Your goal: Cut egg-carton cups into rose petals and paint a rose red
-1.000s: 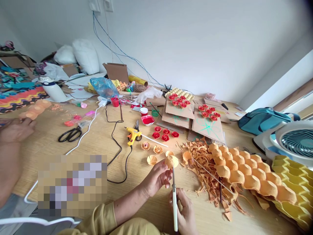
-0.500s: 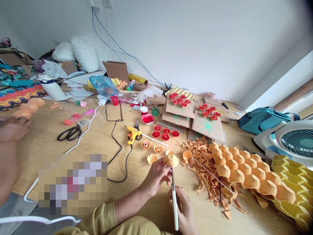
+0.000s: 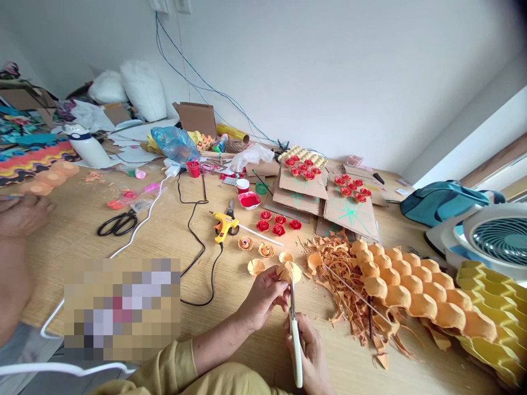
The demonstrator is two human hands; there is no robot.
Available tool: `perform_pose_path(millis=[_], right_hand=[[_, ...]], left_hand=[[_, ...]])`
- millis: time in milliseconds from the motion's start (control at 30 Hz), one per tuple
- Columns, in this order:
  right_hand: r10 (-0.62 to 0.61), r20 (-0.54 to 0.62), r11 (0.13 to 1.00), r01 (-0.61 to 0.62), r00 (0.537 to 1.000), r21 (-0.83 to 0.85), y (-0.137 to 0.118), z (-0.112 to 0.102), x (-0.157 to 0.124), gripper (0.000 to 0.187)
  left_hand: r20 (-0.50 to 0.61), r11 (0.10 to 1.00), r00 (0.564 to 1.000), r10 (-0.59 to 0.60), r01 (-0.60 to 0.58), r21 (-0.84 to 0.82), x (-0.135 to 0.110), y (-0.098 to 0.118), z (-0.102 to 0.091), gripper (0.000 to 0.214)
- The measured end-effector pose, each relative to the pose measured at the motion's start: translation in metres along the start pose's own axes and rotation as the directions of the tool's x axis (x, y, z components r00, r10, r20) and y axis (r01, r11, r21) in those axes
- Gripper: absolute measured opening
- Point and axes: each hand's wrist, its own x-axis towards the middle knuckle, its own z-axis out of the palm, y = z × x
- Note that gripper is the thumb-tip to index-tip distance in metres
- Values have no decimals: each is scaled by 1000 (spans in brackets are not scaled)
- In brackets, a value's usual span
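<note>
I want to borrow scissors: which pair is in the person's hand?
The white-handled scissors, in the right hand. The other two pairs have black handles and lie unheld, one partly hidden by the yellow glue gun.

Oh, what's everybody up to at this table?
One person sits holding a small orange cup in the left hand, while the right hand has white-handled scissors with the blades up at the cup. Beside them lie orange scraps and a bumpy orange tray. Just beyond the cup sit a few unpainted orange blooms, then five red flowers, with a yellow glue gun to their left. At the far left, another person's hand rests near more orange cups.
</note>
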Motion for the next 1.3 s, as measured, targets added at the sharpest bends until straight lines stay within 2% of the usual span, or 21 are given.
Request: perform_pose_path(millis=[533,1100,1300], right_hand=[[12,54,1000,-13,998,20,9,0,-1,32],[-10,-22,1000,10,1000,-21,14,2,-6,29],[-2,0,1000,2,1000,-25,10,2,-4,28]], left_hand=[[-20,999,1000,12,-11,43,1,-2,0,32],[0,1000,1000,-11,11,13,0,-6,0,35],[-10,994,1000,19,-18,105,-2,-11,2,39]])
